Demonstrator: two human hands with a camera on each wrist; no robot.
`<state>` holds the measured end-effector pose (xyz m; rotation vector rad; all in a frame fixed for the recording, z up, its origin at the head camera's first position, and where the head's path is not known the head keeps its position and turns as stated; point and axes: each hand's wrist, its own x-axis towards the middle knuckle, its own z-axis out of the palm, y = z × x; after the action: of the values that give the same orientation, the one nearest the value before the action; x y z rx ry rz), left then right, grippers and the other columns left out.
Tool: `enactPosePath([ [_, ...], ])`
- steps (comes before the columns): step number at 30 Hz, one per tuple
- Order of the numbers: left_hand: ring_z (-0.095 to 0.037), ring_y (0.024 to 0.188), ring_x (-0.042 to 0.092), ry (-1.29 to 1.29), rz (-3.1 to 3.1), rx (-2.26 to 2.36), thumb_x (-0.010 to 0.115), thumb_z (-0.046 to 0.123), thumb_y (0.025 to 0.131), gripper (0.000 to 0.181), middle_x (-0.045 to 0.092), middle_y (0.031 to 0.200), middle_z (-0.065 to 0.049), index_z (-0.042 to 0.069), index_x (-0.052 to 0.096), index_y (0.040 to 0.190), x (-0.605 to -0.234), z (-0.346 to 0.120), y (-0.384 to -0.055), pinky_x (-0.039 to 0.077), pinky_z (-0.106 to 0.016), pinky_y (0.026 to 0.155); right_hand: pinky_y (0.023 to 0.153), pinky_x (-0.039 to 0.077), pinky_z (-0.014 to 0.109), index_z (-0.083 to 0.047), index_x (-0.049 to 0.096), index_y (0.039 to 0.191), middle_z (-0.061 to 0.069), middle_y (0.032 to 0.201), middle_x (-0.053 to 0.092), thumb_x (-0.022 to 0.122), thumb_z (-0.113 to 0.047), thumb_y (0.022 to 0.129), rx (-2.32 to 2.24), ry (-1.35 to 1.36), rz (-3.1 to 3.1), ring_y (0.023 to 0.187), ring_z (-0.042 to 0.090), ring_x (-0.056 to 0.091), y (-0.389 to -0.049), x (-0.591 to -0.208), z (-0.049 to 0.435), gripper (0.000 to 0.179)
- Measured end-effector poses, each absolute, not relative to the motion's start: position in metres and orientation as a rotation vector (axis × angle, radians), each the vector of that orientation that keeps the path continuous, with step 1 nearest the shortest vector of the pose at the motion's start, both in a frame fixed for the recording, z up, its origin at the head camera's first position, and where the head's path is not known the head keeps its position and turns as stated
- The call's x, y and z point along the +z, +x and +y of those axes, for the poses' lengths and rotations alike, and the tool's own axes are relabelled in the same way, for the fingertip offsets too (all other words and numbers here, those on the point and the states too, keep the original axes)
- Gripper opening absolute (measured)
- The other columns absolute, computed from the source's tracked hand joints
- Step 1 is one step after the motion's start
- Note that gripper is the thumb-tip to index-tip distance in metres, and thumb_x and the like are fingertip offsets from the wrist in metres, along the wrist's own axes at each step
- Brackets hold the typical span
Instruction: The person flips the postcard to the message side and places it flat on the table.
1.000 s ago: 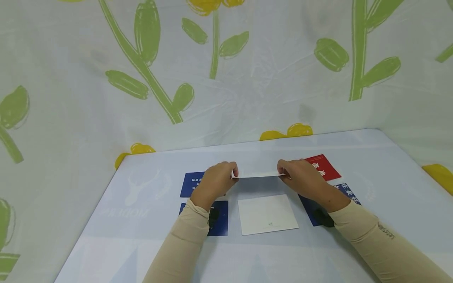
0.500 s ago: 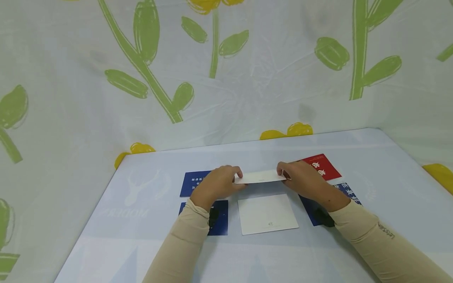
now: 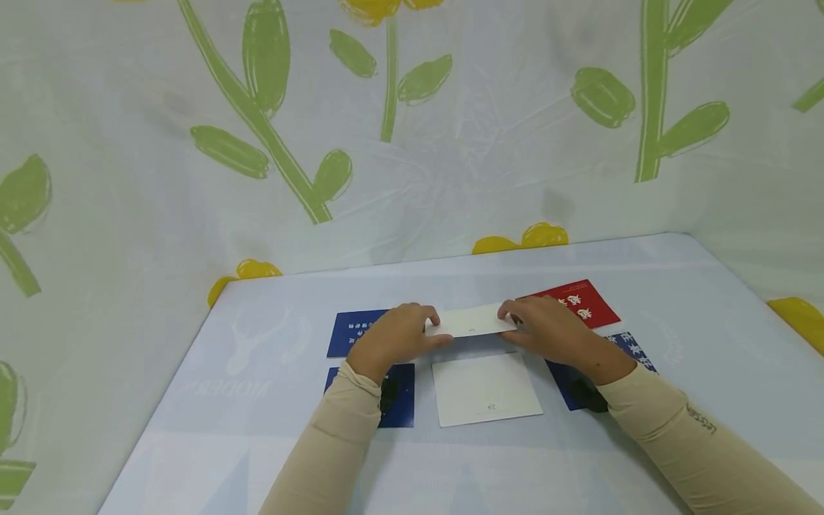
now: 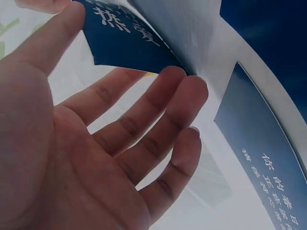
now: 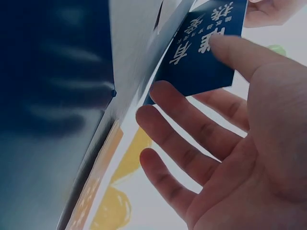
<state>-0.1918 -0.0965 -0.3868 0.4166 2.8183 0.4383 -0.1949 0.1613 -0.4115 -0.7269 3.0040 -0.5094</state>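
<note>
Between my two hands a card (image 3: pixel 473 321) is held just above the table, its white back tilted up toward me. The wrist views show its other face, dark blue with white characters. My left hand (image 3: pixel 395 332) pinches the card's left end with thumb and fingers. At the other end my right hand (image 3: pixel 547 325) grips it the same way. A second card (image 3: pixel 487 390) lies white side up on the table in front of the held one.
Two blue cards lie at left, a far one (image 3: pixel 350 335) and a near one (image 3: pixel 403 400), partly behind the left arm. A red card (image 3: pixel 589 304) and another blue card (image 3: pixel 566 386) lie at right. A flower-patterned cloth (image 3: pixel 450 193) hangs behind the table (image 3: pixel 257 458).
The held card has tilted from nearly edge-on so that more of its white back shows. It has come slightly lower. More of the red card shows beside my right hand.
</note>
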Motion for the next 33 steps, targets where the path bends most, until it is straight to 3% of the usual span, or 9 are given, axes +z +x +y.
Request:
enactPosePath([
  [7, -0.021, 0.101, 0.060, 0.401, 2.825, 0.383, 0.072, 0.049, 0.089, 0.049, 0.068, 0.123, -0.007, 0.018, 0.066, 0.127, -0.381, -0.093, -0.195, 0.053, -0.039, 0.097, 0.087, 0.059, 0.045, -0.012, 0.069, 0.124, 0.010, 0.115, 0.072, 0.080, -0.036, 0.084, -0.446, -0.746, 2.987, 0.105, 0.029, 0.067, -0.198, -0.408, 0.163, 0.048],
  [15, -0.026, 0.130, 0.056, 0.396, 2.823, 0.384, 0.073, 0.040, 0.091, 0.049, 0.061, 0.140, -0.007, 0.017, 0.064, 0.134, -0.383, -0.093, -0.190, 0.044, -0.044, 0.111, 0.092, 0.056, 0.050, -0.010, 0.067, 0.129, 0.013, 0.124, 0.070, 0.081, -0.036, 0.083, -0.410, -0.744, 2.964, 0.115, 0.034, 0.064, -0.199, -0.410, 0.163, 0.054],
  [33, -0.027, 0.128, 0.058, 0.411, 2.838, 0.380, 0.078, 0.032, 0.087, 0.051, 0.062, 0.138, -0.009, 0.017, 0.065, 0.134, -0.393, -0.092, -0.189, 0.046, -0.043, 0.110, 0.090, 0.058, 0.044, -0.008, 0.063, 0.134, 0.017, 0.123, 0.067, 0.083, -0.031, 0.082, -0.380, -0.793, 2.941, 0.113, 0.031, 0.062, -0.197, -0.417, 0.166, 0.061],
])
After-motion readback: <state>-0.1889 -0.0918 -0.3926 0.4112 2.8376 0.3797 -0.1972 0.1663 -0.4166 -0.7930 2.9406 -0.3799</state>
